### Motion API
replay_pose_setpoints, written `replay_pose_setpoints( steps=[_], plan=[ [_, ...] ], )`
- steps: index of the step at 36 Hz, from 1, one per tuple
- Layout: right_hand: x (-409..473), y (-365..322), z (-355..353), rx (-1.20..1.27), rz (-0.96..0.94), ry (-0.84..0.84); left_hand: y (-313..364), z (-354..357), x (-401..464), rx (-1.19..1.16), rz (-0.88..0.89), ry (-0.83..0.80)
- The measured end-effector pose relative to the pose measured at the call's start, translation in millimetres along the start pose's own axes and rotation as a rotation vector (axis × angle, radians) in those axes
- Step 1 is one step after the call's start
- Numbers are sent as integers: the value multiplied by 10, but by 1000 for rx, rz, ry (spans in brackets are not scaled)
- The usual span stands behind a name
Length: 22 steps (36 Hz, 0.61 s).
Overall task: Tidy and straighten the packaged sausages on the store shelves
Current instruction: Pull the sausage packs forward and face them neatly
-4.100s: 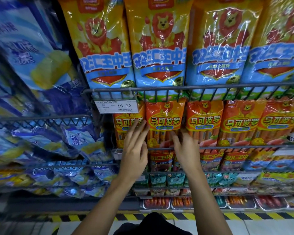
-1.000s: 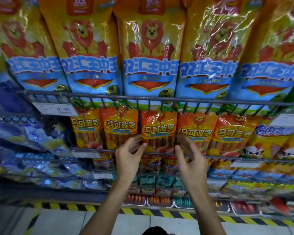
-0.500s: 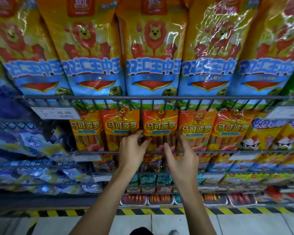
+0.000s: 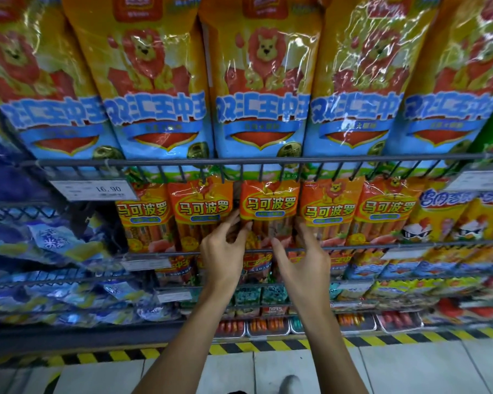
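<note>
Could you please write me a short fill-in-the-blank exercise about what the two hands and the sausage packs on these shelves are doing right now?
1. The left hand and right hand both grip the ____ orange pack in its row of five.
2. The price tag reads ____.
3. The large lion packs stand on the shelf ____ the orange packs.
4. The floor stripe is yellow and ____.

Missing words: middle; 16.90; above; black

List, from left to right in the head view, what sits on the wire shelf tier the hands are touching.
White price tag → five orange sausage packs, at (held between left hand and right hand), → yellow cartoon-chicken packs.
</note>
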State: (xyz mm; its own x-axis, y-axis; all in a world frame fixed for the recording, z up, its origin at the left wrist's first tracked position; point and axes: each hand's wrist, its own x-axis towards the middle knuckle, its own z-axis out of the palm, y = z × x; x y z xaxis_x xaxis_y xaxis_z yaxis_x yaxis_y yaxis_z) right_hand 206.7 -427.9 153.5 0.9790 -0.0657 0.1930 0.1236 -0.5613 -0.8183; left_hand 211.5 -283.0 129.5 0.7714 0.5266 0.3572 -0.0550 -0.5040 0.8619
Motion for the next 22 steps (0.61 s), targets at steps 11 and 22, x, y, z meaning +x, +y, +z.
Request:
replay_pose_setpoints(
  steps=[11, 22],
  plan=[
    [-82, 105, 74, -52, 45, -39, -105, -234, -269, 19, 271, -122],
    [27, 173, 176, -174, 21, 11, -395, -319, -237, 542, 424, -314]
  ],
)
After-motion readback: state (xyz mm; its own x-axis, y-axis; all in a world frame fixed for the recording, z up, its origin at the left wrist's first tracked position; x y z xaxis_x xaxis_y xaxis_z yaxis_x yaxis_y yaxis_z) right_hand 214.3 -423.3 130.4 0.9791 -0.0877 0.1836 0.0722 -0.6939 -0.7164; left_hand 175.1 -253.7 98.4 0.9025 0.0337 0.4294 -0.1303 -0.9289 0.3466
